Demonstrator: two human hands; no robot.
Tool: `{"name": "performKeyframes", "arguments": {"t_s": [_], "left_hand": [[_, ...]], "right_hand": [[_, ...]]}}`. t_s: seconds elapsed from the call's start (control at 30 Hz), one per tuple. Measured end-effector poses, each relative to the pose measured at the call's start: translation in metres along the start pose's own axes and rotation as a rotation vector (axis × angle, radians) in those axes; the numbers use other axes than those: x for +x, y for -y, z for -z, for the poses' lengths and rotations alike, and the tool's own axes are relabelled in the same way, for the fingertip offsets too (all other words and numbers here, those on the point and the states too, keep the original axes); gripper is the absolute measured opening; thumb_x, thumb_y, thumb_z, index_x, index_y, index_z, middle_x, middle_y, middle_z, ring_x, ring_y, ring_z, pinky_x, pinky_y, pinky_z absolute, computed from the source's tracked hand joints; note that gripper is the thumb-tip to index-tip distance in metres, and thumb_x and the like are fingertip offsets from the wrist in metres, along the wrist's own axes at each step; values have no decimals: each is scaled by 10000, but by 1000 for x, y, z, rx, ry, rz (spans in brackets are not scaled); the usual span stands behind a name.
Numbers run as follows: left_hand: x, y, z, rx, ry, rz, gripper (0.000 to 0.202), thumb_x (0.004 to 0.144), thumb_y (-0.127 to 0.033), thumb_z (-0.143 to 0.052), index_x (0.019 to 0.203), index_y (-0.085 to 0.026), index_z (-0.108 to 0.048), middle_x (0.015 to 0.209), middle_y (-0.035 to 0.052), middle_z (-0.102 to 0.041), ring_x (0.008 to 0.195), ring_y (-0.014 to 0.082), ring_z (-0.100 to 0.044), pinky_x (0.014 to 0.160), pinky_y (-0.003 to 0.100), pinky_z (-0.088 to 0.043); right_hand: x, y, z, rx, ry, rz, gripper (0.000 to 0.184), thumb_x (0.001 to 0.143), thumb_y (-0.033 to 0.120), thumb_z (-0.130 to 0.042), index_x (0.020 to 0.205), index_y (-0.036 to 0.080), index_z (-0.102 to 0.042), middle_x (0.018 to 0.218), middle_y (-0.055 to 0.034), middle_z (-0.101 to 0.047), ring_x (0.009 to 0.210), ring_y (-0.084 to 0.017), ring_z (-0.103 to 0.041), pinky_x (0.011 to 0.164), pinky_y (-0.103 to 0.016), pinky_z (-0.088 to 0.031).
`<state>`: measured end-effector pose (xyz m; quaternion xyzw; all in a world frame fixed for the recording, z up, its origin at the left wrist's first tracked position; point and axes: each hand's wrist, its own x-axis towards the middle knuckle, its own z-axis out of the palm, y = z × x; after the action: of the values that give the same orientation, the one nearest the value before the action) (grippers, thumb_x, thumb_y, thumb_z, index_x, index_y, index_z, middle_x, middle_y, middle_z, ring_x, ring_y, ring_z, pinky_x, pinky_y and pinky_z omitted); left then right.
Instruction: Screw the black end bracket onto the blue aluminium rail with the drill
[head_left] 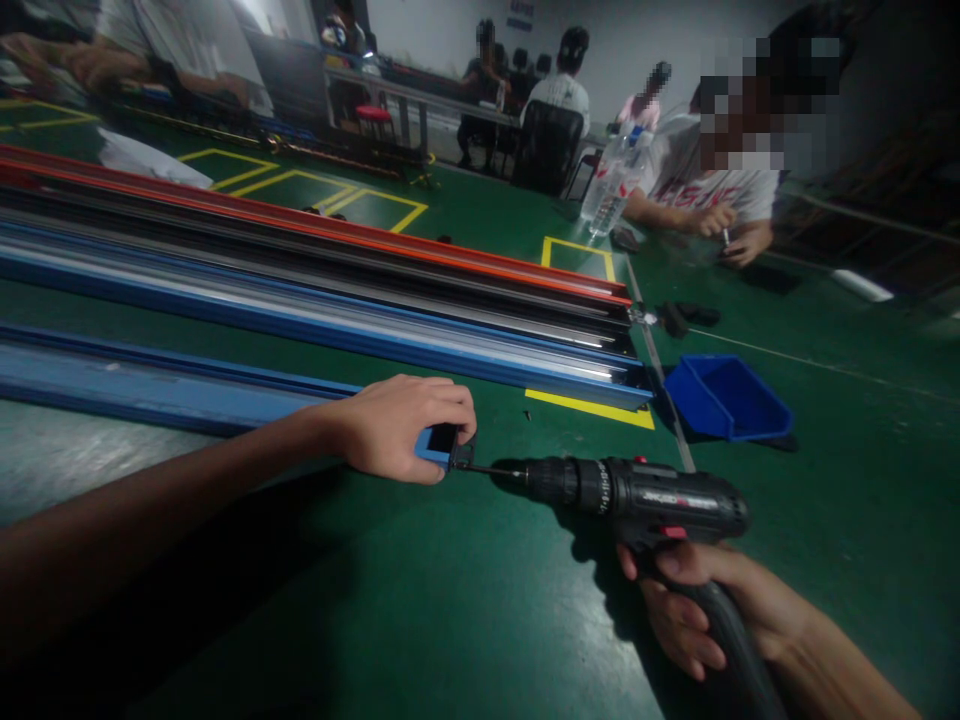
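The left forearm reaches across low from the left, with the back of the left hand (405, 425) uppermost and its fingers bent over the end of the near blue rail (225, 390), gripping it with the thumb on the near side. The right forearm angles in from the lower right, and the right hand (694, 600) is wrapped around the handle of a black drill (675, 495) held level, its bit (491, 470) pointing left and reaching a black end piece (463, 456) at that rail's end; whether the tip is seated cannot be told. The rail lies on a green worktop (465, 590) marked with yellow tape outlines (574, 245), running in from the left. Beyond it, toward the far edge, lie one more blue rail (450, 345), some black rails (420, 290) too closely packed to count, and one orange-red rail (450, 247). One blue bin (694, 400) sits just beyond the ends of this row, to the right. Two clear bottles (611, 190) stand near the far edge, beside one seated person (712, 190) with both hands at a small object. Another person (180, 45) is at the far left, and several more are in the room behind, near one red stool (375, 115).
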<state>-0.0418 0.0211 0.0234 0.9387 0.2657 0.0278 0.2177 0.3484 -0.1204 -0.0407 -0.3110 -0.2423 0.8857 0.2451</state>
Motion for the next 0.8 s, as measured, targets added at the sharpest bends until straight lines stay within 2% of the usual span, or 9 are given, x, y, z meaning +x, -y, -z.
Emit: {"name": "performKeyframes", "arguments": {"t_s": [0.17, 0.53, 0.8], "left_hand": [[0, 0, 0, -1, 0, -7, 251, 761, -304, -742, 970, -260, -609, 1109, -17, -628, 1004, 202, -571, 788, 304, -381], [-1, 1, -1, -19, -5, -1, 264, 754, -290, -743, 973, -266, -597, 1109, -20, -629, 1008, 208, -568, 800, 309, -365], [-1, -1, 1, -13, 4, 9, 251, 766, -293, -740, 973, -265, -601, 1109, -26, -627, 1013, 200, -565, 784, 309, -356]], "right_hand": [[0, 0, 2, -21, -30, -25, 283, 883, 381, -644, 1045, 149, -665, 535, 41, -518, 381, -113, -495, 492, -290, -526], [0, 5, -9, 7, -15, 4, 250, 930, 310, -604, 1079, 119, -668, 552, 43, -532, 389, -97, -490, 506, -287, -549], [-1, 2, -2, 11, 17, 3, 268, 932, 310, -581, 1099, 115, -657, 577, 30, -557, 403, -100, -507, 526, -300, -563]]}}
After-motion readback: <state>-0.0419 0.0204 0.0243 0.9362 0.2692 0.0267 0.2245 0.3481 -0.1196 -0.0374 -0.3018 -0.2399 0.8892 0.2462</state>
